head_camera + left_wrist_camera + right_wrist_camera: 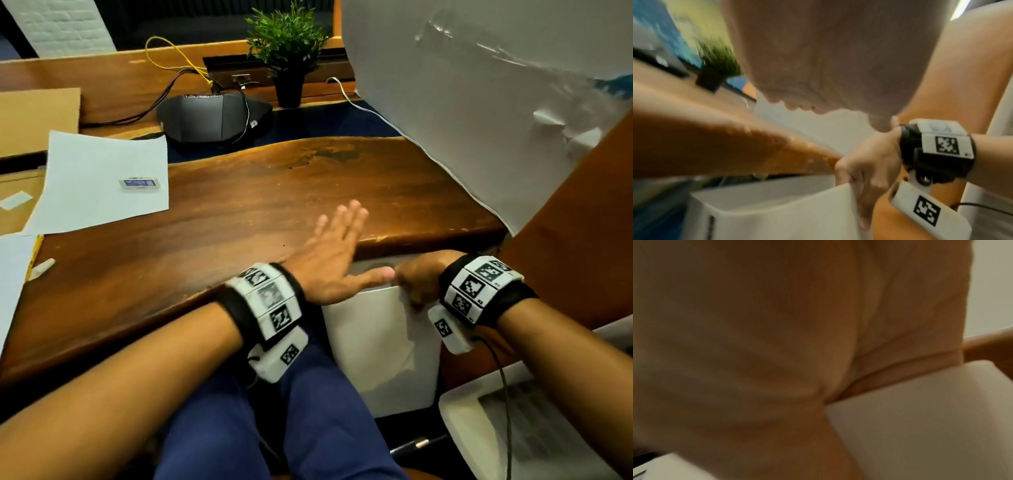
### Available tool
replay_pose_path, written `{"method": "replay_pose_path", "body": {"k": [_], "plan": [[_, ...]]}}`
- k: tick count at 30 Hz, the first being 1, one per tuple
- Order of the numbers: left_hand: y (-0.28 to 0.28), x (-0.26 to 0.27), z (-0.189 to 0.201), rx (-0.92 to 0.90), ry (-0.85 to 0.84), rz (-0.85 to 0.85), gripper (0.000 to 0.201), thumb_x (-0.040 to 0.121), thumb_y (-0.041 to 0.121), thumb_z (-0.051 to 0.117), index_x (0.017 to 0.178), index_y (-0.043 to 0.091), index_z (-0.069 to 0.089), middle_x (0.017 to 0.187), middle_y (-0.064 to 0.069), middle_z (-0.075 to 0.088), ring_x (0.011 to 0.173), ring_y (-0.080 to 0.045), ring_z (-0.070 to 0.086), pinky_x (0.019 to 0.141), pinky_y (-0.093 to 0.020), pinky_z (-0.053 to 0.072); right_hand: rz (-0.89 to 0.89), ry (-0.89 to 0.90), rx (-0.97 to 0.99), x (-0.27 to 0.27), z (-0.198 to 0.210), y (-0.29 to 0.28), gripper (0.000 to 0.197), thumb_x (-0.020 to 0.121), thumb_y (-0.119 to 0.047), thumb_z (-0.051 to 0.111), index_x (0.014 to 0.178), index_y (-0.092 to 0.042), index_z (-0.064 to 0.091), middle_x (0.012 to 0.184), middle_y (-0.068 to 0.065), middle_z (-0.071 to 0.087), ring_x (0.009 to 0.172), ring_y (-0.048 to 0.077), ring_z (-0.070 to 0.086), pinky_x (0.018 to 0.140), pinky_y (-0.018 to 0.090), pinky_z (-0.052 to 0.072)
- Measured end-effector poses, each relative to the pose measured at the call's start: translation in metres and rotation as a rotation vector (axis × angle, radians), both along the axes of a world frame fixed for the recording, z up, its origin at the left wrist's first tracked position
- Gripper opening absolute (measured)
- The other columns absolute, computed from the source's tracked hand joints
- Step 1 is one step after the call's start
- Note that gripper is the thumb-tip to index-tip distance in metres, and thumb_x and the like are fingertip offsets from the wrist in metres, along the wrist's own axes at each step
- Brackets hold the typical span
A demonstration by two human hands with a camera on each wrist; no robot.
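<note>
A white plastic bin (376,342) stands below the front edge of the wooden desk (239,212), beside my knees. My right hand (421,281) grips the bin's upper rim, fingers curled over the edge. The left wrist view shows that right hand (865,165) pinching the rim of the bin (777,219). My left hand (335,253) lies flat at the desk edge with straight fingers, its thumb reaching toward the right hand. It holds nothing. The right wrist view is blurred and shows only my palm (756,353) against the bin wall (920,418).
On the desk's left lies a white sheet (102,181) with an eraser (140,182) on it, and a yellow pencil (34,255) nearer me. A black conference phone (212,116) with cables and a potted plant (287,51) stand behind. A large white sheet (479,85) hangs at right.
</note>
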State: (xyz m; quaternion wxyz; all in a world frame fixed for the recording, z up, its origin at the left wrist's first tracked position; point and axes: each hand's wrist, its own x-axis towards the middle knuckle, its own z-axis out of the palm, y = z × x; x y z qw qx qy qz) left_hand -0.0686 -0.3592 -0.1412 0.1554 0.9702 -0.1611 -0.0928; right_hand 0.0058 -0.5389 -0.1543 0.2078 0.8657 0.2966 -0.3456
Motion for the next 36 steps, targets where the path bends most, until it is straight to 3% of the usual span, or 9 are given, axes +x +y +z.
{"method": "replay_pose_path", "body": {"k": [6,12,16,18,22,26,30,33,36], "plan": [[0.058,-0.060,-0.023,0.166,0.127,0.540,0.129,0.068,0.093,0.014,0.152,-0.001,-0.015,0.158,-0.024,-0.023,0.146,-0.036,-0.022,0.121,-0.049,-0.007,0.029,0.003,0.053,-0.002,-0.002,0.005,0.037,0.088,-0.017,0.069,0.125,-0.018,0.064,0.109,-0.001,0.067,0.101,0.021,0.064,0.083,0.033,0.052],[0.042,-0.042,-0.037,0.175,0.038,0.316,0.132,0.069,0.094,0.027,0.153,0.001,-0.014,0.160,-0.018,-0.021,0.148,-0.029,-0.020,0.122,-0.045,-0.003,0.068,0.033,0.084,-0.009,-0.004,0.027,0.033,0.089,-0.012,0.065,0.122,-0.016,0.066,0.114,0.005,0.070,0.105,0.024,0.066,0.087,0.035,0.053],[0.031,-0.034,-0.032,0.034,0.051,0.119,0.113,0.084,0.078,0.040,0.154,0.011,-0.016,0.161,-0.008,-0.022,0.148,-0.018,-0.022,0.122,-0.039,-0.008,0.104,0.071,0.108,-0.004,-0.010,0.036,0.017,0.085,-0.010,0.068,0.101,-0.015,0.068,0.088,-0.002,0.067,0.090,0.024,0.066,0.074,0.033,0.051],[0.046,-0.033,-0.024,-0.107,0.019,0.215,0.101,0.091,0.066,0.044,0.155,0.014,-0.014,0.162,-0.004,-0.019,0.147,-0.015,-0.020,0.121,-0.035,-0.010,0.140,0.067,0.123,-0.003,-0.013,0.037,0.011,0.085,-0.010,0.068,0.089,-0.020,0.065,0.077,-0.004,0.062,0.083,0.024,0.063,0.071,0.034,0.050],[0.089,-0.031,-0.021,0.114,0.094,0.398,0.109,0.088,0.066,0.050,0.155,0.007,-0.012,0.162,-0.013,-0.018,0.149,-0.026,-0.017,0.122,-0.039,-0.007,0.117,0.066,0.119,-0.004,-0.013,0.040,0.017,0.087,-0.010,0.068,0.101,-0.019,0.070,0.096,0.001,0.068,0.092,0.024,0.065,0.078,0.034,0.053],[0.070,-0.031,-0.032,0.258,0.074,0.133,0.122,0.081,0.068,0.060,0.153,0.010,-0.019,0.159,-0.010,-0.027,0.148,-0.026,-0.022,0.123,-0.044,-0.002,0.111,0.039,0.093,-0.004,-0.011,0.047,0.027,0.086,-0.015,0.071,0.113,-0.019,0.067,0.101,0.001,0.065,0.096,0.023,0.063,0.079,0.031,0.049],[0.028,-0.019,-0.031,0.214,0.054,-0.130,0.102,0.090,0.055,0.057,0.156,0.017,-0.011,0.162,-0.002,-0.021,0.149,-0.019,-0.019,0.122,-0.041,-0.006,0.101,0.063,0.086,-0.004,-0.012,0.047,0.027,0.088,-0.016,0.070,0.115,-0.014,0.067,0.099,0.000,0.063,0.091,0.020,0.059,0.081,0.032,0.047],[0.021,-0.002,-0.019,0.059,0.006,-0.057,0.091,0.094,0.040,0.059,0.158,0.020,-0.003,0.165,-0.001,-0.009,0.151,-0.018,-0.004,0.123,-0.040,0.004,0.087,0.075,0.089,-0.002,-0.015,0.042,0.019,0.088,-0.012,0.069,0.106,-0.018,0.068,0.099,0.001,0.065,0.090,0.020,0.060,0.080,0.032,0.049],[0.029,0.030,0.000,0.137,0.019,0.039,0.078,0.093,0.032,0.063,0.156,0.019,0.020,0.164,-0.011,0.010,0.148,-0.029,0.017,0.118,-0.047,0.024,0.048,0.073,0.105,-0.002,-0.021,0.035,0.026,0.088,-0.008,0.066,0.114,-0.013,0.068,0.104,0.004,0.067,0.096,0.022,0.063,0.085,0.033,0.051]]}}
